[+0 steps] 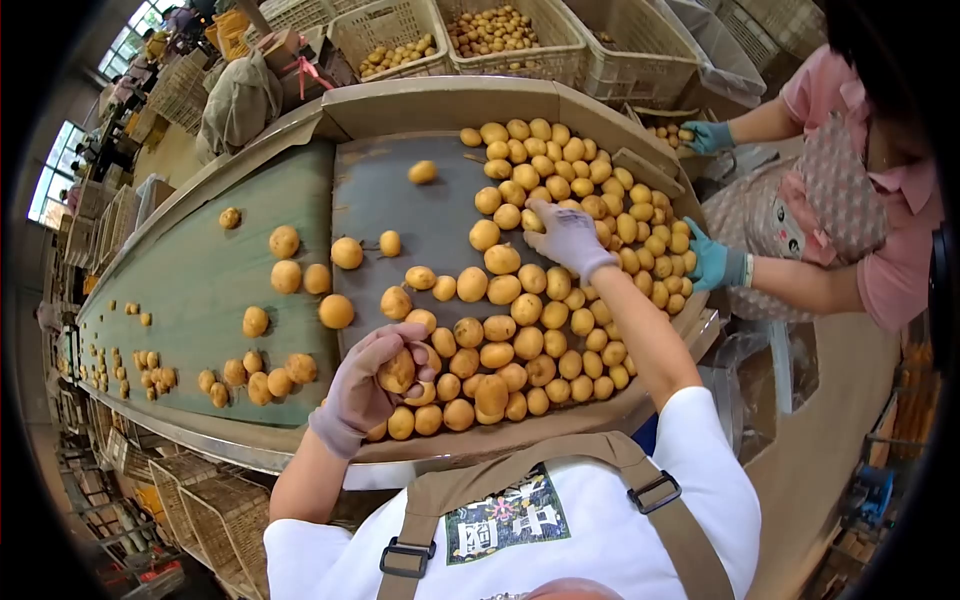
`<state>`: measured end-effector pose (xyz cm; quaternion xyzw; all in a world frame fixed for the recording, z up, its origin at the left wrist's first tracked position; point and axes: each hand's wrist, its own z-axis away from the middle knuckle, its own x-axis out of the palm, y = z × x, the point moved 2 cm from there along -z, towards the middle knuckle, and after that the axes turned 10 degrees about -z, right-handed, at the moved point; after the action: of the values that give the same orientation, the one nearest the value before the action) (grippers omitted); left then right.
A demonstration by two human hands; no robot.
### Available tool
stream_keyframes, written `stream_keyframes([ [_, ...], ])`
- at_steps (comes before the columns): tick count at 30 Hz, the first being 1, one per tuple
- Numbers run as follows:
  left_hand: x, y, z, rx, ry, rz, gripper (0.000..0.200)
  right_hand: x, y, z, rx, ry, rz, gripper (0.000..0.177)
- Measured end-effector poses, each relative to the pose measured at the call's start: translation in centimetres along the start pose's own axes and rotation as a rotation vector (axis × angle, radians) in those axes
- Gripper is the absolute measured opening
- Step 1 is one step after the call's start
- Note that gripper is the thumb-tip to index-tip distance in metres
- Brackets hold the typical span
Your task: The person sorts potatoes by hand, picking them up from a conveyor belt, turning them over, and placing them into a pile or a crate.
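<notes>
Potatoes crowd the grey tray [400,215] right up to its cardboard rim [450,100] on the near and right sides, where a co-worker's gloved hand [712,262] rests at the edge. The green belt [190,290] to the left carries only scattered ones and leaves open room. Our left hand [365,385] is curled closed around one potato [397,372] just above the near rim, and our right hand [568,238] lies on the pile [560,310] further in, fingers bent; we cannot tell whether it grips one.

White shirt [610,530], tan buckled apron straps [690,540], lilac gloves [340,415] on the left hand [362,385] and right hand [568,240].
</notes>
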<state>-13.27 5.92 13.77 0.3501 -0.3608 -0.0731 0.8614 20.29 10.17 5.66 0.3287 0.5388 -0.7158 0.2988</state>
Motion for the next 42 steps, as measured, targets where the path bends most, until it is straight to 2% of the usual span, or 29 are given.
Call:
stream_keyframes([
  [1, -0.2, -0.1, 0.1, 0.040, 0.008, -0.031, 0.034, -1.0, -1.0, 1.2, 0.048, -0.007, -0.193, 0.054],
  [3, -0.5, -0.1, -0.1, 0.116, 0.022, -0.098, 0.036, 1.4, 2.4, 0.7, -0.227, 0.140, -0.671, 0.055],
  [4, -0.7, -0.1, -0.1, 0.129, 0.027, -0.057, 0.039, 2.6, 3.4, 0.8, -0.260, 0.093, -1.125, 0.057],
  [7, -0.8, 0.3, 0.0, 0.114, -0.015, -0.132, 0.036, 1.2, 2.0, 3.9, -0.188, -0.176, -1.762, 0.062],
  [8, -0.8, 0.4, 0.0, 0.107, -0.027, -0.164, 0.036, 1.4, 1.8, 4.4, -0.240, -0.165, -1.830, 0.068],
  [11, -0.4, 0.5, -0.1, 0.033, 0.009, -0.147, 0.036, 1.7, 0.6, 5.6, -0.247, -0.178, -1.916, 0.065],
  [19, -0.3, 1.3, 0.3, 0.049, 0.034, -0.159, 0.032, 1.6, -1.0, 6.2, -0.218, -0.223, -1.959, 0.057],
  [21, 0.0, 1.3, 0.2, 0.050, 0.052, -0.183, 0.033, 1.2, -2.3, 6.4, -0.220, -0.154, -1.829, 0.055],
  [22, -0.2, 1.1, 0.1, 0.044, 0.063, -0.195, 0.034, 0.8, -3.6, 6.7, -0.274, -0.045, -1.555, 0.050],
  [23, -0.1, 1.0, 0.0, 0.042, 0.039, -0.198, 0.035, 0.0, -5.0, 7.5, -0.413, 0.057, -1.347, 0.049],
  [25, -0.3, 1.1, 0.1, 0.055, 0.014, -0.203, 0.035, -6.2, -10.5, 9.7, -1.069, 0.518, -0.520, 0.050],
  [26, -0.3, 1.3, 0.3, 0.054, 0.011, -0.182, 0.036, -8.7, -12.6, 11.2, -1.137, 0.505, -0.484, 0.049],
  [29, -0.7, 1.7, 0.2, 0.043, 0.033, -0.372, 0.039, -11.4, -15.3, 7.8, -1.390, 0.755, -0.635, 0.049],
  [31, -0.5, 1.9, 1.2, 0.113, 0.088, -0.418, 0.040, -11.6, -19.3, 1.6, -1.147, 1.250, -0.097, 0.050],
  [32, -0.5, 2.3, 2.2, 0.091, 0.118, -0.423, 0.040, -11.8, -19.2, 1.2, -1.052, 1.092, -0.195, 0.050],
  [34, -1.7, 3.4, 3.1, 0.115, 0.145, -0.445, 0.038, -12.3, -16.4, 1.4, -0.980, 0.966, -0.222, 0.051],
  [35, -1.8, 3.7, 3.8, 0.163, 0.176, -0.435, 0.038, -11.8, -13.6, 1.8, -1.009, 0.958, -0.164, 0.050],
  [37, -1.9, 4.2, 4.4, 0.243, 0.112, -0.401, 0.038, -9.9, -8.4, 5.0, -0.611, 0.637, -0.429, 0.053],
  [39, -1.5, 4.4, 4.5, 0.225, 0.064, -0.382, 0.037, -5.6, -2.0, 7.6, -0.341, 0.490, -0.295, 0.054],
  [41, -1.1, 4.2, 4.4, 0.190, 0.039, -0.384, 0.037, 0.2, 2.3, 12.4, -0.234, 0.230, 0.034, 0.053],
  [42, -0.8, 3.8, 4.1, 0.164, 0.073, -0.388, 0.037, 1.8, 1.8, 15.6, -0.330, 0.205, 0.181, 0.051],
])
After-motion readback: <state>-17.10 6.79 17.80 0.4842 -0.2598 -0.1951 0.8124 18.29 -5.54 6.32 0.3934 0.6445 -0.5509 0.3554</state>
